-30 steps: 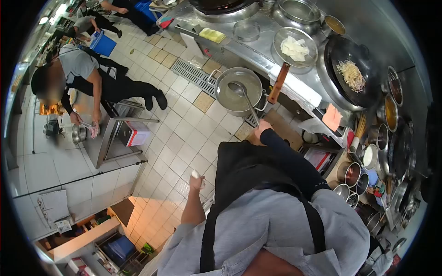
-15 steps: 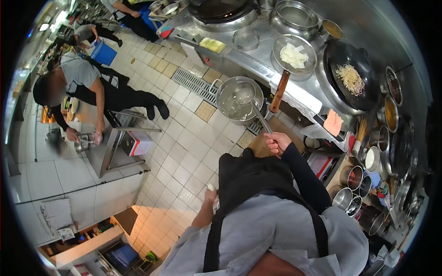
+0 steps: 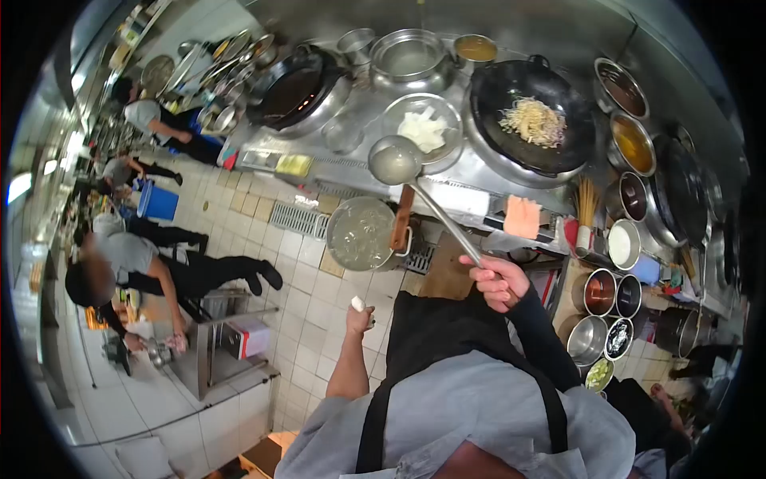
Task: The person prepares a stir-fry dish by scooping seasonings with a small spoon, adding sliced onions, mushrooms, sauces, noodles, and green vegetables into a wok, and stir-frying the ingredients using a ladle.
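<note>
My right hand (image 3: pixel 501 283) is wrapped round the handle of a metal ladle (image 3: pixel 395 161). The ladle's bowl hangs at the stove's front edge, beside a strainer (image 3: pixel 451 148) that holds white slices (image 3: pixel 423 130). That strainer's wooden handle (image 3: pixel 402 219) sticks out over a large pot of cloudy water (image 3: pixel 357 239) standing low in front of the stove. Lower down at my left, my left hand (image 3: pixel 360 321) is closed, with a small white cloth-like bundle (image 3: pixel 358 303) poking out of it. Pale shredded food (image 3: pixel 533 122) lies in a black wok (image 3: pixel 570 92) on the right.
Another wok (image 3: pixel 291 96) sits at the stove's far left. Seasoning bowls (image 3: pixel 632 144) line the right side, with more metal pots (image 3: pixel 598 291) below. A bamboo brush (image 3: pixel 586 207) stands by an orange cloth (image 3: pixel 522 217). A co-worker (image 3: pixel 128 255) bends over a counter at left.
The ladle has come up out of the pot and swung to the stove edge. My left hand has risen slightly. The whole view has turned, so the stove appears further left.
</note>
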A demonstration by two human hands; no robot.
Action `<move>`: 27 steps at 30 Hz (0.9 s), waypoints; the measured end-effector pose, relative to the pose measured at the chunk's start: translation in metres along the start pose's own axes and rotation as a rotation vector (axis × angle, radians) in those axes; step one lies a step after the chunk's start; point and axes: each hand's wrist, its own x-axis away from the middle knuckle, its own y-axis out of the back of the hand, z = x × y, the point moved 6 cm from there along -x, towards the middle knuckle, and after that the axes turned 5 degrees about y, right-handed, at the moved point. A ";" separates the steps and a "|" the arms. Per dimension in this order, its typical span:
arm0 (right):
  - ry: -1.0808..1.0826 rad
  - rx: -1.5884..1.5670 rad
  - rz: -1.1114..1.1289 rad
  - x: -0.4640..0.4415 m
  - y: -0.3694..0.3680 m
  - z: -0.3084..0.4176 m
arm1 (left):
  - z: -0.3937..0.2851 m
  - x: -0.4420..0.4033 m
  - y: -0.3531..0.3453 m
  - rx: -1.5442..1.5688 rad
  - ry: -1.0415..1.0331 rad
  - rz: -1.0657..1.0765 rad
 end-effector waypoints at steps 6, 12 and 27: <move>0.344 0.508 -0.445 0.126 -0.022 0.126 | -0.199 0.136 -0.134 -0.075 -0.041 0.504; 0.515 0.627 -0.460 0.114 0.078 0.292 | -0.301 0.159 -0.262 0.103 -0.123 0.807; 0.669 1.830 -1.224 0.181 0.068 0.171 | -0.419 0.120 -0.542 0.306 0.232 0.828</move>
